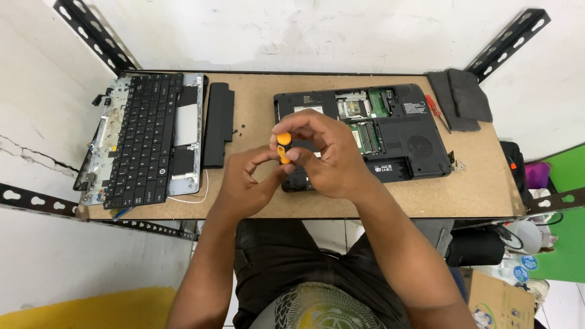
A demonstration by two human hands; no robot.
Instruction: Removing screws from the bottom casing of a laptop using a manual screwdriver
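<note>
A wooden table (475,195) on a slotted metal frame carries a stripped-down laptop job, seen from above the worker's lap. Largest on it, toward the right, a black laptop (414,146) lies bottom-up with its covers off, showing green boards in 2 open bays. At the left edge sits a detached keyboard deck (146,140), black keys in a silver frame, its long axis running away from the worker, and just beside it, parallel, a long black battery (218,125). A folded grey cloth (463,97) rests at the far right corner, with a red-handled screwdriver (434,108) lying at its left edge. Both hands meet over the laptop's near left corner. The right hand (326,161) is curled, its thumb and fingertips pinching the orange-and-black driver (283,147) near its cap. The left hand (244,183) comes up from below with fingers bent toward the same handle, touching or very nearly touching it; which cannot be told. The driver stands close to upright, cap toward the camera, its tip hidden behind the fingers, so the laptop lies straight beneath it, with the right hand the nearer.
</note>
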